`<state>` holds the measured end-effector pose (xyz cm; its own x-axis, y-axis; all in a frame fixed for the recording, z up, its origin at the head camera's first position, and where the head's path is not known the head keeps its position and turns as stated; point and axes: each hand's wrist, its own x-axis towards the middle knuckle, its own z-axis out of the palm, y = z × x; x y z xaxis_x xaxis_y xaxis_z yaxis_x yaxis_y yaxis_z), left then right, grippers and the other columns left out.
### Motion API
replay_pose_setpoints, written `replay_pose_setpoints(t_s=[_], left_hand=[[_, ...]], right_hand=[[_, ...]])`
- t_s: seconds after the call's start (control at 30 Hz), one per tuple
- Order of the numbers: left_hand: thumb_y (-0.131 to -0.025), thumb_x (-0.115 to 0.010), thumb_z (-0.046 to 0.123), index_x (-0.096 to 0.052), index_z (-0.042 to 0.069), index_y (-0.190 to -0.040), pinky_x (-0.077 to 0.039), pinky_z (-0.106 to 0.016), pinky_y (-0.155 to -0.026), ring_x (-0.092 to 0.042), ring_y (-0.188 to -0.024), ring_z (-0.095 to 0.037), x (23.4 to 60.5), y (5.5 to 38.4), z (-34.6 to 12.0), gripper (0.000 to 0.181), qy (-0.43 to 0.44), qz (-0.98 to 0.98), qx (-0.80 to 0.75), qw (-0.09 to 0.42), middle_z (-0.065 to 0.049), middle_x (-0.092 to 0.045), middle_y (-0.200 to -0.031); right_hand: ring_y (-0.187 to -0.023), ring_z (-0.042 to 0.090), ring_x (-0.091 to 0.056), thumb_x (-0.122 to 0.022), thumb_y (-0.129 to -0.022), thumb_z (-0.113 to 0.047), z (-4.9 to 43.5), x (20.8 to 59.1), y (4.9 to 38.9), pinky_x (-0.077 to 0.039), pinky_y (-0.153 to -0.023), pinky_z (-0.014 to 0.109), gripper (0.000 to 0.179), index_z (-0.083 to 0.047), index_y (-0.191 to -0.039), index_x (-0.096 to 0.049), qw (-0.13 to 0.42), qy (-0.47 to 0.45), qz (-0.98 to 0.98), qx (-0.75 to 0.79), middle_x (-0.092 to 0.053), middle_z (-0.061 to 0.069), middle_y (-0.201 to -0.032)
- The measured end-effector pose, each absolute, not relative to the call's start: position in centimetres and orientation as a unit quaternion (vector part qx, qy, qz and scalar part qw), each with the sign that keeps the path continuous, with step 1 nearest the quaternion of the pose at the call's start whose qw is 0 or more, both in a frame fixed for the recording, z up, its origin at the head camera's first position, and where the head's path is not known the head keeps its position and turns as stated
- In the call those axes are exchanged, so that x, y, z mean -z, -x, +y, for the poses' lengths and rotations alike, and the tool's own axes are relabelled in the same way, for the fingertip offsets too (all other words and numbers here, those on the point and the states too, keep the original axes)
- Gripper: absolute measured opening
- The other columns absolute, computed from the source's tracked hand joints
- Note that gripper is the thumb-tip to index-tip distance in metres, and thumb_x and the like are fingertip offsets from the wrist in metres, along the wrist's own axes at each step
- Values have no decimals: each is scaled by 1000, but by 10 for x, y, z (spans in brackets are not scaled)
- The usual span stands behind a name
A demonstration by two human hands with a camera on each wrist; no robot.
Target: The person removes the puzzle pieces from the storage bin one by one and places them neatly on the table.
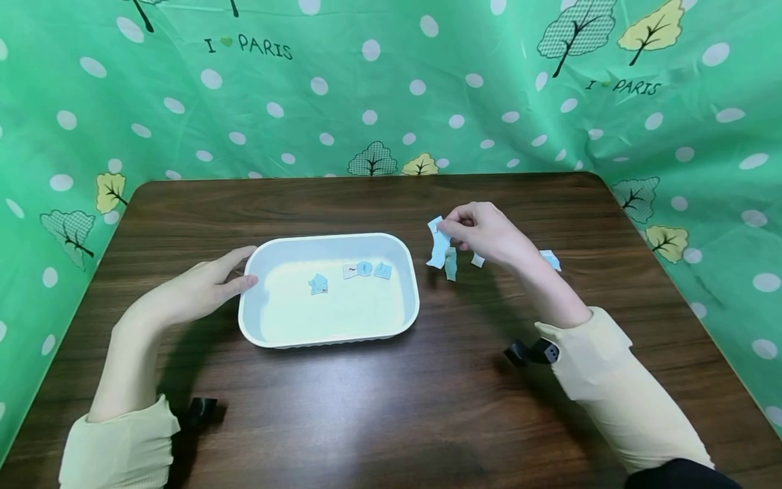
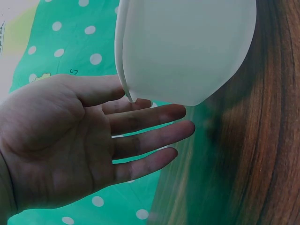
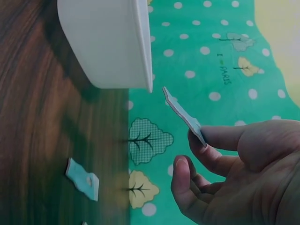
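My right hand pinches a light blue puzzle piece between thumb and fingers, right of the white tray. Seen edge-on in the right wrist view, the puzzle piece is thin, flat and wavy-edged. My left hand rests against the left end of the white tray. From the left wrist, the left hand shows its thumb at the tray's rim and its other fingers stretched out straight beside the wall. Inside the tray lie several small blue pieces, with another cluster left of them.
Near the right hand, a loose blue piece lies on the dark wooden table. A paler piece shows beneath the hand, and a further piece sits behind the forearm. A green dotted cloth hangs around the table's edges.
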<state>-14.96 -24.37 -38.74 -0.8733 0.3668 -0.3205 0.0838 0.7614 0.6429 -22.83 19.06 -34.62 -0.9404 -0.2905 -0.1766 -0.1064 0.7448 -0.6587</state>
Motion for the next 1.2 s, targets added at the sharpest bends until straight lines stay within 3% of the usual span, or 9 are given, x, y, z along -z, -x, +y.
replay_pose_setpoints(t_s=[0.13, 0.33, 0.6, 0.83, 1.07, 1.2], left_hand=[[-109, -46, 46, -27, 16, -161, -41, -63, -112, -51, -140, -37, 388, 150, -243, 63, -126, 914, -320, 217, -17, -55, -149], [-109, -46, 46, -26, 15, -162, -41, -63, -112, -51, -141, -37, 387, 150, -244, 64, -124, 914, -318, 219, -17, -55, -149], [-109, -46, 47, -25, 15, -162, -39, -64, -113, -49, -142, -37, 387, 150, -243, 65, -122, 914, -318, 220, -17, -55, -150], [-109, -47, 43, -26, 16, -162, -40, -64, -113, -50, -141, -37, 387, 149, -243, 63, -120, 914, -319, 220, -17, -56, -148], [-110, -47, 38, -28, 14, -160, -42, -62, -112, -51, -140, -37, 390, 151, -243, 59, -134, 912, -325, 213, -16, -56, -148], [-110, -48, 36, -29, 12, -160, -42, -61, -111, -50, -141, -38, 392, 152, -243, 58, -142, 913, -322, 208, -17, -56, -148]], right_hand=[[-87, 31, -65, -59, -104, -27, 196, 349, 228, -53, -73, 29, 27, -5, -95, -72, 138, 100, 927, 335, -70, 7, -94], [-82, 28, -64, -61, -103, -30, 202, 352, 227, -50, -64, 30, 27, -5, -98, -72, 147, 104, 930, 321, -68, 2, -86], [-80, 25, -65, -61, -103, -29, 209, 357, 225, -52, -69, 28, 27, -5, -99, -73, 163, 104, 928, 319, -71, 5, -88], [-75, 20, -59, -61, -103, -31, 212, 364, 224, -47, -65, 28, 27, -8, -96, -73, 171, 104, 932, 303, -67, 4, -84], [-84, 25, -64, -61, -104, -31, 214, 375, 219, -50, -72, 30, 28, -9, -91, -73, 187, 109, 932, 290, -72, 8, -96], [-77, 21, -58, -61, -104, -30, 216, 382, 217, -45, -66, 31, 28, -10, -87, -71, 197, 113, 933, 280, -66, 6, -84]])
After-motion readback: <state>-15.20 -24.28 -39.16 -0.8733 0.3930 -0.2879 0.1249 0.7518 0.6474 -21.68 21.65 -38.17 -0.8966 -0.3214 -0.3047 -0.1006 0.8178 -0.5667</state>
